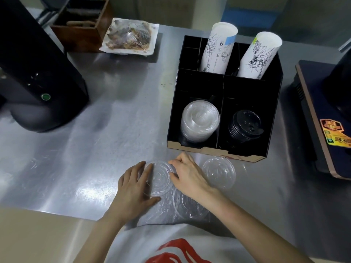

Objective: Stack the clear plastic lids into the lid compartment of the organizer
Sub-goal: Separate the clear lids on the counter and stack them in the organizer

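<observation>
A clear plastic lid lies on the steel counter between my hands. My left hand rests on its left edge and my right hand touches its right edge with fingertips. Under my right wrist lies another clear lid, and a third clear lid sits to the right, untouched. The black organizer stands behind them. Its front left compartment holds a stack of clear lids; the front right compartment holds black lids.
Two sleeves of white paper cups lean in the organizer's back compartments. A black machine stands at left, a wooden box and a wrapped tray at the back, and a dark appliance at right.
</observation>
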Action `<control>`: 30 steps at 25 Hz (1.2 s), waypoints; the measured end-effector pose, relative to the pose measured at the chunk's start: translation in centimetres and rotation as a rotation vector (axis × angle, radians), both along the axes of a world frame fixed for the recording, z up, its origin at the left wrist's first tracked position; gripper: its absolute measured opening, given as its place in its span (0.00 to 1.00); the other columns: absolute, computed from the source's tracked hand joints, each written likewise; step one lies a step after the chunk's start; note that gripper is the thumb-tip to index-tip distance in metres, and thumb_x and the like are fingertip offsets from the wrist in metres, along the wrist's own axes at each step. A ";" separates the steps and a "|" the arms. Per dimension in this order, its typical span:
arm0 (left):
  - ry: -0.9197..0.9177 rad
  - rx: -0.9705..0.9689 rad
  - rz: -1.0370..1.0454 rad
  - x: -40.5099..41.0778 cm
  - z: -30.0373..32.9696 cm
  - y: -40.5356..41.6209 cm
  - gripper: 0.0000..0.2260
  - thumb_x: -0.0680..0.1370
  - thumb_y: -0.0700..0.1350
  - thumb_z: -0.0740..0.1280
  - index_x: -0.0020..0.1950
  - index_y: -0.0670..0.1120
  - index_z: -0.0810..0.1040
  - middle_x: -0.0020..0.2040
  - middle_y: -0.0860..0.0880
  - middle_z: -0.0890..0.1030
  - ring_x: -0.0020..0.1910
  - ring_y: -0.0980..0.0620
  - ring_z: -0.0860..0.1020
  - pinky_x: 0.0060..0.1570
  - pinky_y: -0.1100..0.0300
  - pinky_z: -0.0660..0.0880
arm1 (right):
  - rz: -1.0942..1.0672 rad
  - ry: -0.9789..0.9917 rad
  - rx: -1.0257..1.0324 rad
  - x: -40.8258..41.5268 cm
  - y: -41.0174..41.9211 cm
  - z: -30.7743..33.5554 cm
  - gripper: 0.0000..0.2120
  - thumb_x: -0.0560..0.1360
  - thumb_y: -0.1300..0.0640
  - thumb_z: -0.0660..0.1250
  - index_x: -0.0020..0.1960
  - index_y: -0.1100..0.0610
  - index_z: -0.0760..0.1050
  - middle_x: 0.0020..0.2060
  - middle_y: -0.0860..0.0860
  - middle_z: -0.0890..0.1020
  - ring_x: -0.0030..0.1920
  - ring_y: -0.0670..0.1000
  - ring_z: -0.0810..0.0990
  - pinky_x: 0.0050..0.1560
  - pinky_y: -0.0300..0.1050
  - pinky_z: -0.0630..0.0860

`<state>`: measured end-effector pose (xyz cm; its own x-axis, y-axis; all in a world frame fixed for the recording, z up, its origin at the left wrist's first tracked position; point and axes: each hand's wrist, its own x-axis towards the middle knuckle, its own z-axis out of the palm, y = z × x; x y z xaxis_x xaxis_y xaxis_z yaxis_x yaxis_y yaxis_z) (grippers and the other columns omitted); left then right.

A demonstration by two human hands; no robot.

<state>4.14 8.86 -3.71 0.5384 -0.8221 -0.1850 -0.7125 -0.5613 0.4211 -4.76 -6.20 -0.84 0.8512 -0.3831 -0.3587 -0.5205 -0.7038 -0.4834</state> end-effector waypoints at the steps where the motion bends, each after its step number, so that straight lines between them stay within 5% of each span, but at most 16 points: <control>1: -0.002 -0.004 0.007 0.0 -0.1 0.0 0.41 0.57 0.51 0.79 0.66 0.44 0.66 0.64 0.38 0.72 0.60 0.35 0.71 0.56 0.39 0.69 | -0.009 -0.006 0.012 0.0 0.0 0.0 0.16 0.75 0.57 0.59 0.62 0.61 0.68 0.56 0.59 0.71 0.60 0.58 0.67 0.63 0.53 0.67; 11: 0.101 -0.126 0.068 -0.1 0.4 -0.6 0.40 0.60 0.58 0.76 0.67 0.46 0.64 0.66 0.44 0.70 0.63 0.43 0.68 0.60 0.49 0.65 | -0.152 -0.144 0.198 -0.3 -0.3 0.3 0.16 0.75 0.60 0.60 0.62 0.59 0.68 0.56 0.57 0.72 0.53 0.55 0.75 0.60 0.48 0.71; 15: 0.086 -0.178 0.036 -0.4 1.5 -1.2 0.41 0.60 0.65 0.67 0.66 0.43 0.65 0.64 0.43 0.72 0.60 0.43 0.70 0.58 0.51 0.66 | -0.235 -0.237 0.215 -1.2 -1.0 0.7 0.15 0.73 0.61 0.63 0.60 0.57 0.71 0.51 0.51 0.73 0.42 0.45 0.74 0.44 0.21 0.67; 17: 0.079 -0.208 0.015 -0.6 2.1 -1.8 0.40 0.61 0.65 0.64 0.65 0.42 0.66 0.64 0.42 0.72 0.60 0.42 0.70 0.57 0.50 0.67 | -0.284 -0.272 0.232 -1.7 -1.3 1.1 0.15 0.73 0.62 0.64 0.59 0.57 0.73 0.48 0.48 0.71 0.38 0.40 0.72 0.39 0.16 0.63; 25: 0.095 -0.319 -0.079 -0.8 4.8 -4.3 0.38 0.64 0.64 0.63 0.67 0.42 0.64 0.65 0.42 0.70 0.60 0.51 0.63 0.59 0.51 0.63 | -0.427 -0.445 0.232 -3.1 -3.3 3.1 0.10 0.72 0.62 0.65 0.53 0.55 0.76 0.43 0.47 0.73 0.36 0.38 0.74 0.39 0.21 0.68; 30: 0.076 -0.319 -0.141 -0.4 6.0 -6.1 0.37 0.65 0.59 0.68 0.68 0.44 0.62 0.69 0.44 0.66 0.65 0.47 0.65 0.64 0.53 0.60 | -0.480 -0.510 0.210 -3.5 -4.7 4.2 0.10 0.72 0.62 0.65 0.52 0.53 0.77 0.42 0.47 0.74 0.37 0.40 0.75 0.40 0.23 0.71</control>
